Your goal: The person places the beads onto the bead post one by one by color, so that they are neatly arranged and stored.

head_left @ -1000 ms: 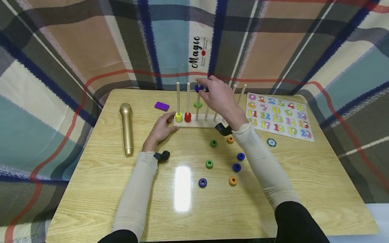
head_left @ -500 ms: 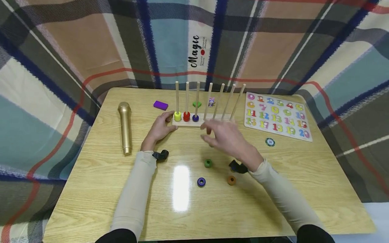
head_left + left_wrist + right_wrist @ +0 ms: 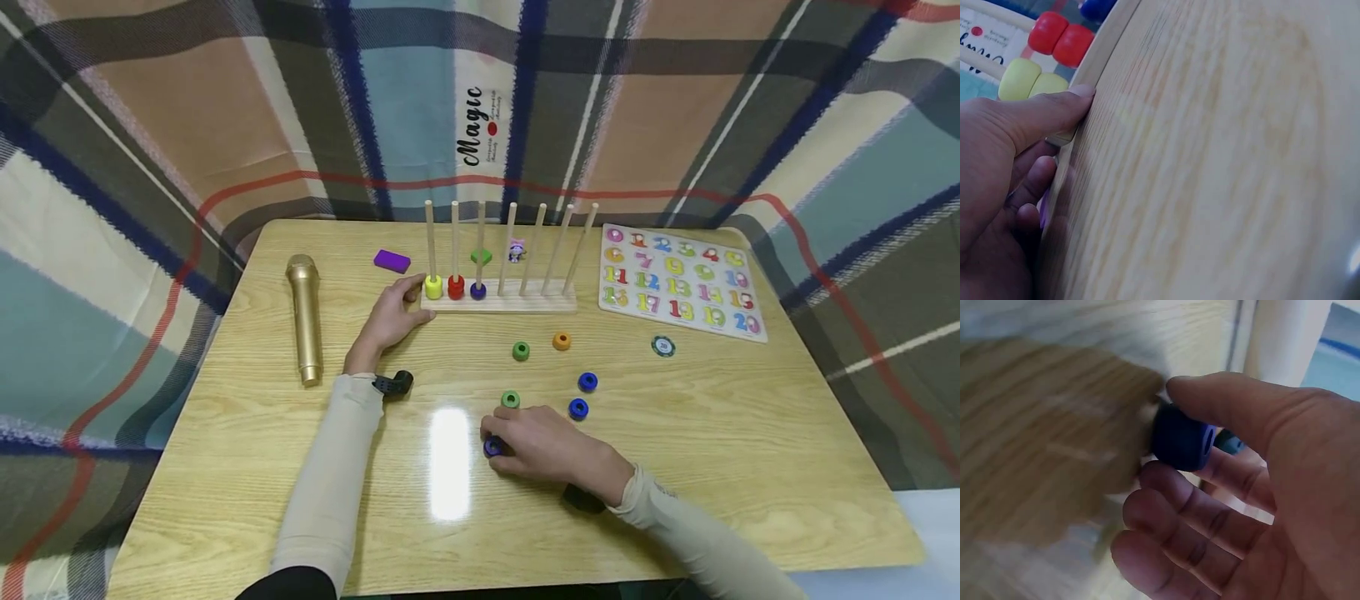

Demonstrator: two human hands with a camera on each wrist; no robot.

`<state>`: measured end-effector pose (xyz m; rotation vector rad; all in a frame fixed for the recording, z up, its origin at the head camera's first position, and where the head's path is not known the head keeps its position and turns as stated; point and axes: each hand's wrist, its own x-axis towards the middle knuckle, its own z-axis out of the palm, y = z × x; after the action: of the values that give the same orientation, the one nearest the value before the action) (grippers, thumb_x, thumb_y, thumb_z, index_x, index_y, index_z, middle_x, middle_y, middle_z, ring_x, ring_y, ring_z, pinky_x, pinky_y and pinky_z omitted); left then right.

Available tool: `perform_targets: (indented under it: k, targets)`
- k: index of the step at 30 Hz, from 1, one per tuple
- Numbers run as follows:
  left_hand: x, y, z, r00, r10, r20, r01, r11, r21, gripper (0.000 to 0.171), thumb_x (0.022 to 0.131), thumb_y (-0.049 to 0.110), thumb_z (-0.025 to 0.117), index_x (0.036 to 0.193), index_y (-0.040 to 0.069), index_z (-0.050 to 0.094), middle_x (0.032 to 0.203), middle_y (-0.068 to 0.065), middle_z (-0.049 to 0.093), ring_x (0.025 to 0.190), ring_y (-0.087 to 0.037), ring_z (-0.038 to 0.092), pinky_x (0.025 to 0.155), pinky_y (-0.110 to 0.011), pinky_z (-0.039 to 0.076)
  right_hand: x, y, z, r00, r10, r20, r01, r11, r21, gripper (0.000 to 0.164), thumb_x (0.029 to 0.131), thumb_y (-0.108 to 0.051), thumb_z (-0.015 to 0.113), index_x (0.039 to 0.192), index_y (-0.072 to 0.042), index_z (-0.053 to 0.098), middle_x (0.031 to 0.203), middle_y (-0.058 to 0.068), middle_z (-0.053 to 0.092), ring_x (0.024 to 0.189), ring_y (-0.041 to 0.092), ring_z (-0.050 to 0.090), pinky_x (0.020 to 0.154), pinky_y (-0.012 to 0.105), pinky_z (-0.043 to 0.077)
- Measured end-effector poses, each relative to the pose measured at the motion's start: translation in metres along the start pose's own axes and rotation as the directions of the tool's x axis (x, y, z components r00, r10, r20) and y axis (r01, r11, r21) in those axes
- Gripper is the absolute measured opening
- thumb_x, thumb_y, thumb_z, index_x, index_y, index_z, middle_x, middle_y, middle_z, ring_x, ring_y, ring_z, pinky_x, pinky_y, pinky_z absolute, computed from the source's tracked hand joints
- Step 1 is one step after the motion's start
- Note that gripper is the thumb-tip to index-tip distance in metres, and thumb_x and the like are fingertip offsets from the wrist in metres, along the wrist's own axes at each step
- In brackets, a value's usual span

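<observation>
Your right hand [image 3: 543, 446] pinches a dark-blue bead [image 3: 1180, 437] between thumb and fingers, low at the near part of the table [image 3: 675, 450]; whether the bead touches the wood you can't tell. Your left hand [image 3: 386, 321] grips the left end of the wooden peg rack [image 3: 525, 306], thumb against its front edge and fingers curled behind.

On that rack's seven pegs, counting from your left, the first carries two yellow beads [image 3: 1027, 81], the second two red beads [image 3: 1060, 39], and the third a blue bead [image 3: 478, 292] at its foot.

Just beyond your right hand lies a green bead [image 3: 510, 399], with two bright-blue beads [image 3: 578, 409] to its right. Farther out, nearer the rack, sit a second green bead [image 3: 521, 351] and an orange bead [image 3: 562, 341]. A gold microphone [image 3: 305, 321] lies left of your left hand; a number board [image 3: 682, 283] lies right of the rack.
</observation>
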<state>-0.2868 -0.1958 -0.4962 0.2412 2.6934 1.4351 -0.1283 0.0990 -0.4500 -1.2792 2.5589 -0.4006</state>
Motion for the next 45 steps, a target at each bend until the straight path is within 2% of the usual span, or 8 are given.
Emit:
perform_targets:
  k: [3,8,16,20,23,33,40,45]
  targets:
    - [0.000,-0.001,-0.001,1.000,0.005,0.005,-0.005,1.000,0.003,0.076,0.096,0.006,0.078,0.162,0.000,0.042,0.138,-0.025,0.053,0.124,-0.036,0.047,0.112,-0.052,0.040,0.004,0.003,-0.011,1.000,0.000,-0.030,0.001,0.999,0.032,0.026,0.097,-0.029,0.080,0.116,-0.014,0.072,0.096,-0.005,0.065,0.069,0.003,0.050,0.058,0.021,0.044]
    - [-0.001,0.000,-0.003,1.000,-0.008,0.000,0.008,1.000,0.008,0.076,0.096,0.007,0.078,0.162,0.001,0.042,0.135,-0.026,0.053,0.124,-0.037,0.047,0.112,-0.052,0.040,0.023,0.017,-0.058,0.982,0.080,-0.168,-0.063,0.992,0.105,0.032,0.098,-0.024,0.080,0.126,-0.010,0.072,0.106,0.001,0.074,0.079,0.010,0.065,0.062,0.023,0.050]
    - [-0.001,-0.003,-0.002,1.000,-0.012,0.009,0.012,1.000,0.008,0.077,0.097,0.009,0.078,0.163,0.002,0.041,0.137,-0.026,0.053,0.125,-0.037,0.048,0.114,-0.053,0.039,0.068,0.043,-0.143,0.847,0.227,-0.482,-0.167,0.972,0.163,0.034,0.100,-0.022,0.076,0.129,-0.005,0.067,0.112,0.010,0.073,0.078,0.021,0.065,0.064,0.035,0.053]
    - [-0.002,-0.006,-0.001,1.000,-0.013,0.001,0.013,1.000,0.005,0.076,0.096,0.008,0.079,0.163,0.001,0.042,0.137,-0.025,0.053,0.125,-0.037,0.048,0.113,-0.053,0.039,0.092,0.051,-0.167,0.789,0.251,-0.562,-0.203,0.968,0.147,0.034,0.102,-0.023,0.074,0.131,-0.007,0.066,0.116,0.011,0.071,0.087,0.024,0.066,0.072,0.038,0.053]
    - [-0.002,-0.006,0.000,1.000,0.004,0.001,-0.004,1.000,0.004,0.076,0.096,0.007,0.078,0.162,0.000,0.042,0.138,-0.026,0.054,0.124,-0.037,0.048,0.112,-0.053,0.039,0.104,0.053,-0.177,0.769,0.273,-0.579,-0.240,0.961,0.134,0.035,0.103,-0.026,0.074,0.133,-0.010,0.067,0.117,0.009,0.070,0.088,0.024,0.065,0.069,0.039,0.051]
    - [-0.001,-0.005,0.002,1.000,0.017,0.000,-0.017,1.000,0.006,0.075,0.095,0.005,0.079,0.161,-0.001,0.044,0.134,-0.026,0.055,0.122,-0.036,0.048,0.111,-0.052,0.040,0.121,0.054,-0.183,0.777,0.344,-0.528,-0.354,0.931,0.085,0.043,0.105,-0.028,0.070,0.146,-0.015,0.067,0.123,0.006,0.069,0.094,0.026,0.069,0.074,0.043,0.054]
    - [-0.001,-0.004,0.001,1.000,0.022,-0.005,-0.022,1.000,0.006,0.076,0.094,0.006,0.080,0.161,-0.002,0.043,0.133,-0.026,0.055,0.121,-0.037,0.048,0.111,-0.053,0.040,0.123,0.056,-0.179,0.807,0.363,-0.467,-0.389,0.920,0.044,0.048,0.105,-0.033,0.070,0.149,-0.015,0.064,0.128,0.009,0.068,0.096,0.030,0.070,0.077,0.047,0.057]
    - [-0.001,-0.003,-0.001,1.000,0.023,-0.005,-0.023,1.000,0.010,0.076,0.095,0.007,0.079,0.161,-0.002,0.043,0.135,-0.027,0.055,0.123,-0.037,0.049,0.113,-0.054,0.040,0.120,0.057,-0.175,0.801,0.371,-0.470,-0.387,0.920,0.068,0.056,0.104,-0.034,0.070,0.154,-0.014,0.059,0.136,0.011,0.064,0.091,0.029,0.067,0.076,0.047,0.055]
